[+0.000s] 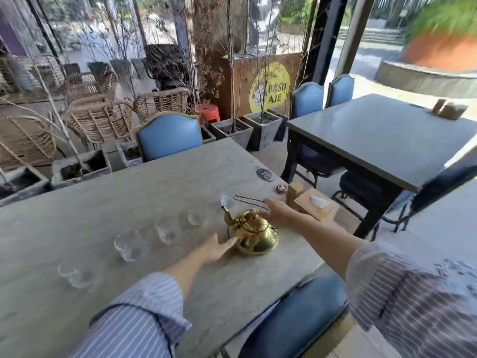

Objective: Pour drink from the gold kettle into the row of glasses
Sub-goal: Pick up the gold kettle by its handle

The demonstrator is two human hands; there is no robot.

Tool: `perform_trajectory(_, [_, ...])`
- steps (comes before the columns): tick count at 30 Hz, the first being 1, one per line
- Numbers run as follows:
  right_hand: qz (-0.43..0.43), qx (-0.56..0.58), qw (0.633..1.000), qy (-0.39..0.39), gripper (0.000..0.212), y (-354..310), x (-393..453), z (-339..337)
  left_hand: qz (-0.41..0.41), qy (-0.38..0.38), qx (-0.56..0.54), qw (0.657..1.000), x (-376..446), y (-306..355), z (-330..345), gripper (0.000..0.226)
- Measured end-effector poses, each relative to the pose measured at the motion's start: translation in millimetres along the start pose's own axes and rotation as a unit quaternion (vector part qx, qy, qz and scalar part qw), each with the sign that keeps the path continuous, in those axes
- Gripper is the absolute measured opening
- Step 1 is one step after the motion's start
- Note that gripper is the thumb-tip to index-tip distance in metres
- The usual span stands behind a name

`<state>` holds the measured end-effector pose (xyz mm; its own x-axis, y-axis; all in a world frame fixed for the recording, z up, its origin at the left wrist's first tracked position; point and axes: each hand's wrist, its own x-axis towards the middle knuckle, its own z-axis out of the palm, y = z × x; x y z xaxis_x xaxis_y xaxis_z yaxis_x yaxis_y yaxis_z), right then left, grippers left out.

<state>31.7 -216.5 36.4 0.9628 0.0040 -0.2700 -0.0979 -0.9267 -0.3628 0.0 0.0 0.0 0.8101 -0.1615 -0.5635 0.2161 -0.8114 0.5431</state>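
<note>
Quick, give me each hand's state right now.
Left hand: open, fingertips at the gold kettle's side, holding nothing.
Right hand: behind the kettle by its wire handle; grip cannot be told.

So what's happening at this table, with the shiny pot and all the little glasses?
A person in a striped shirt is getting ready to pour. The gold kettle stands upright on the stone table. The left hand lies open with its fingertips at the kettle's side. The right hand reaches behind the kettle at its raised wire handle; whether it has a grip yet is unclear. The clear glasses, in a row left of the kettle, look empty.
</note>
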Motion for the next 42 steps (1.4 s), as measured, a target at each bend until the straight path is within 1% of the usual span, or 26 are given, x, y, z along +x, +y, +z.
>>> perform_trajectory(2, [-0.008,0.041,0.999,0.032,0.040,7,5,2,-0.023,0.006,-0.040,0.999,8,5,16,0.094])
perform_trajectory(4, [-0.015,0.090,0.995,0.047,0.028,12,7,6,-0.049,0.012,-0.094,0.994,15,8,33,0.091])
perform_trajectory(6, [-0.017,0.153,0.986,0.062,0.027,15,9,10,-0.073,0.032,-0.155,0.985,17,16,47,0.090])
perform_trajectory(8, [-0.015,0.207,0.975,0.076,0.030,19,9,11,-0.073,0.049,-0.222,0.971,18,25,58,0.085])
perform_trajectory(10, [-0.024,0.245,0.966,0.073,0.028,25,12,13,-0.065,0.057,-0.311,0.946,22,32,67,0.078])
perform_trajectory(11, [-0.029,0.262,0.962,0.070,0.026,27,13,14,-0.066,0.057,-0.354,0.931,25,35,70,0.080])
perform_trajectory(15, [-0.041,0.311,0.948,0.058,0.027,27,18,19,-0.091,0.046,-0.491,0.865,32,45,74,0.101])
perform_trajectory(18, [-0.037,0.373,0.926,0.055,0.031,22,20,28,-0.102,0.071,-0.547,0.828,44,48,71,0.102])
perform_trajectory(22, [0.012,0.461,0.885,0.069,0.040,12,25,35,-0.109,0.083,-0.589,0.797,60,47,66,0.102])
perform_trajectory(24, [0.029,0.473,0.877,0.079,0.046,7,29,34,-0.114,0.085,-0.590,0.795,63,45,63,0.105])
perform_trajectory(27, [0.034,0.484,0.869,0.097,0.050,1,34,37,-0.110,0.075,-0.580,0.804,67,37,61,0.108])
perform_trajectory(29, [0.036,0.490,0.863,0.121,0.053,-4,36,39,-0.105,0.058,-0.574,0.810,67,36,60,0.106])
perform_trajectory(33, [0.026,0.474,0.866,0.158,0.053,-10,38,31,-0.102,0.031,-0.579,0.808,68,41,57,0.103])
perform_trajectory(34, [0.021,0.473,0.866,0.161,0.051,-10,39,27,-0.100,0.030,-0.572,0.814,69,44,56,0.108])
perform_trajectory(36, [0.014,0.474,0.867,0.152,0.042,-10,41,16,-0.094,0.017,-0.540,0.836,71,50,50,0.127])
perform_trajectory(37, [0.011,0.470,0.871,0.142,0.040,-11,42,10,-0.095,0.008,-0.528,0.844,71,52,45,0.131])
perform_trajectory(38, [0.008,0.458,0.879,0.130,0.039,-13,44,4,-0.101,-0.001,-0.523,0.847,73,55,41,0.126])
perform_trajectory(40, [0.003,0.430,0.896,0.110,0.042,-16,49,-9,-0.118,-0.026,-0.523,0.844,77,59,31,0.107])
perform_trajectory(42, [-0.002,0.401,0.911,0.097,0.042,-21,55,-21,-0.126,-0.053,-0.518,0.845,83,62,21,0.100])
